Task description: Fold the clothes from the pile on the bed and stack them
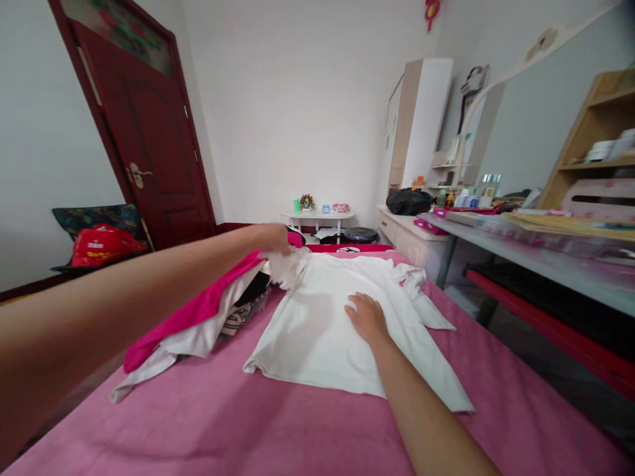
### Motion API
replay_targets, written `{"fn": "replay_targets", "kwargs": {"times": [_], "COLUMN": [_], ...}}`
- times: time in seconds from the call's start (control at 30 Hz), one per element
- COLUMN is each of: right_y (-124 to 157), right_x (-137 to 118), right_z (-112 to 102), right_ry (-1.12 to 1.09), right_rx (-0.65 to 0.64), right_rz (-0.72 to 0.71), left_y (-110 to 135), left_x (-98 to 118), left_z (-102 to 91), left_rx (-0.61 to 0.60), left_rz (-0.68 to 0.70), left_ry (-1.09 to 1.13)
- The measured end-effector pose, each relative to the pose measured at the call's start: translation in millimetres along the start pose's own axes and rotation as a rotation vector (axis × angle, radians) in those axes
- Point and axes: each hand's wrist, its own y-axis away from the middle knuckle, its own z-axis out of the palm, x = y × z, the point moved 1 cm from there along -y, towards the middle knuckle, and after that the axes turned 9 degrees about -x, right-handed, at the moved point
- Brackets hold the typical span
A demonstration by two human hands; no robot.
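A white shirt point(322, 330) lies spread on the pink bed cover point(238, 416), with its right side partly folded over itself. My right hand point(367, 316) rests flat on the middle of the shirt, fingers apart. At the shirt's far left corner, my left hand point(276, 239) is closed on the sleeve, which hangs bunched below it; motion blurs the fingertips. Just left of the shirt, partly behind my left forearm, is a heap of clothes point(243, 311) with bright pink, white, black and patterned pieces.
To the right stands a desk point(546, 244) loaded with bottles and boxes, under a large mirror point(540, 119). A black bag point(409, 201) sits on a white cabinet point(411, 235). A low white table point(317, 216) is by the far wall. On the left, a red bag point(106, 244) rests on a chair near the door point(143, 132).
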Motion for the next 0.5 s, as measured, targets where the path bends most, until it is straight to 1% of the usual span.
{"fn": "replay_targets", "kwargs": {"times": [0.03,0.07,0.1,0.13,0.17,0.2,0.23,0.27,0.3,0.33,0.37,0.4,0.43,0.5], "right_y": [1,1,1,1,0,-1,-3,-4,-5,-5,-5,-4,-2,2], "right_x": [1,2,4,6,8,10,11,13,13,13,12,10,8,2], "right_z": [-1,-1,-2,-2,-2,-2,-1,-1,-1,-1,0,0,-1,-1], "right_ry": [-0.012,-0.030,-0.049,-0.066,-0.078,-0.085,-0.085,-0.082,-0.077,-0.074,-0.071,-0.069,-0.061,-0.007], "right_rx": [0.005,0.012,0.018,0.023,0.026,0.026,0.021,0.014,0.007,0.001,-0.003,-0.006,-0.010,-0.036], "right_rz": [-0.013,-0.028,-0.040,-0.051,-0.058,-0.061,-0.059,-0.056,-0.052,-0.048,-0.046,-0.049,-0.052,-0.052], "left_y": [-16,-30,-39,-45,-48,-46,-41,-33,-24,-15,-5,5,13,25], "left_x": [12,26,41,57,74,90,104,113,118,116,109,97,82,46], "left_z": [-16.9,-29.4,-36.9,-38.0,-32.8,-22.0,-6.8,11.8,32.4,53.8,74.3,93.1,109.8,136.3], "left_rx": [0.043,0.124,0.263,0.344,0.350,0.310,0.272,0.230,0.176,0.106,0.064,0.033,0.009,-0.013], "left_rz": [-0.029,-0.051,-0.024,0.106,0.284,0.478,0.634,0.742,0.793,0.785,0.765,0.725,0.666,0.503], "left_ry": [0.006,0.030,0.119,0.208,0.278,0.323,0.335,0.308,0.259,0.201,0.170,0.147,0.123,0.084]}}
